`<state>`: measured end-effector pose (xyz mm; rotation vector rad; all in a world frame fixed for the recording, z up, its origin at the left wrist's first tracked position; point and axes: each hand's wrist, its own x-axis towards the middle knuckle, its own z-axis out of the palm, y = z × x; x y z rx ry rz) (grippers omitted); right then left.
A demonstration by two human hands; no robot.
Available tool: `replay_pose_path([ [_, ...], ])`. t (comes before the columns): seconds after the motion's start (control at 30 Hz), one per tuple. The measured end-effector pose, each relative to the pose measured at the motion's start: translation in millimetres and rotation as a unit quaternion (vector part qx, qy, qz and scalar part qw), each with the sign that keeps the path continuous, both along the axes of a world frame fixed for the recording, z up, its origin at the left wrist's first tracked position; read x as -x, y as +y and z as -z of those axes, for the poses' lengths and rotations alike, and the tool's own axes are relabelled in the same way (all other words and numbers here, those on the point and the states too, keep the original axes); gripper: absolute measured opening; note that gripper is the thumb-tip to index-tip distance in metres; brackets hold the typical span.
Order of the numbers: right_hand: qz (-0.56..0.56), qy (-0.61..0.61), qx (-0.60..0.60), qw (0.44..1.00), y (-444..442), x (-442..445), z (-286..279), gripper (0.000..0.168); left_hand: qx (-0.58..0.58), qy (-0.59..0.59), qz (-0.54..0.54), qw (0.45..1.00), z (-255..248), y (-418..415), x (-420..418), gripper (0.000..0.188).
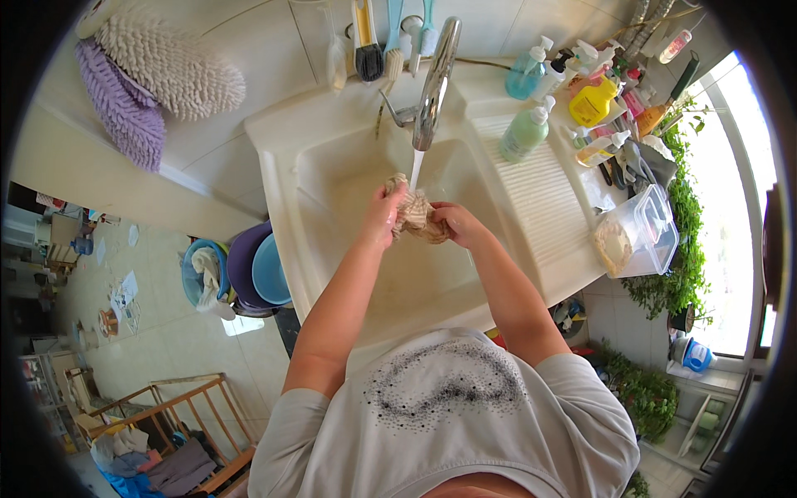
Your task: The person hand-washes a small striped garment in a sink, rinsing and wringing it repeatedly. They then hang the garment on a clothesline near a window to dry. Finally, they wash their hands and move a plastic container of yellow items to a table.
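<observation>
Water runs from a chrome faucet (433, 93) onto a beige striped cloth (413, 211) above the basin of a cream laundry sink (386, 274). My left hand (381, 216) grips the cloth's left part, the fingers around a bunched end near the stream. On the right, my right hand (457, 223) pinches the other end. The cloth is crumpled and looks wet; it hangs between both hands, above the basin floor.
A green pump bottle (525, 132) stands on the ribbed drainboard (535, 193). Right of it are several bottles, gloves and a clear plastic box (650, 239). Brushes hang behind the faucet. Blue and purple basins (240, 267) stand left of the sink.
</observation>
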<state>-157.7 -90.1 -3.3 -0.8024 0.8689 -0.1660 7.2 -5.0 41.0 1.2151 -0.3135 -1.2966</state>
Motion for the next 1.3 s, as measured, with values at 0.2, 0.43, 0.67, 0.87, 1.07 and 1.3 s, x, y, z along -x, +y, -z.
replay_pose_path([
  [0.2, 0.053, -0.051, -0.116, 0.991, 10.9, -14.3, -26.9, 0.052, 0.045, 0.009, 0.022, 0.999, -7.0, -1.7, -4.3, 0.026],
  [0.43, 0.123, -0.125, -0.192, 0.966, 25.4, -36.5, 24.2, 0.042, 0.145, 0.034, -0.012, 0.989, -27.2, -0.6, 19.2, 0.041],
  [0.67, 0.371, -0.143, -0.199, 0.896, -8.8, -1.3, 48.5, 0.042, 0.193, 0.079, -0.003, 0.978, -33.0, 4.4, 13.3, 0.047],
  [0.87, 0.217, -0.172, -0.213, 0.937, 29.7, -17.5, -20.6, 0.041, 0.240, 0.095, 0.046, 0.965, -39.0, -2.3, 39.3, 0.056],
  [1.07, 0.139, -0.250, -0.189, 0.939, 26.3, -36.5, -3.7, 0.040, 0.226, 0.062, 0.069, 0.970, -46.9, 13.9, 43.1, 0.074],
  [1.3, 0.231, -0.073, -0.225, 0.944, -16.2, -9.2, 43.1, 0.025, 0.222, 0.007, 0.010, 0.975, -22.8, 37.1, -2.8, 0.086],
])
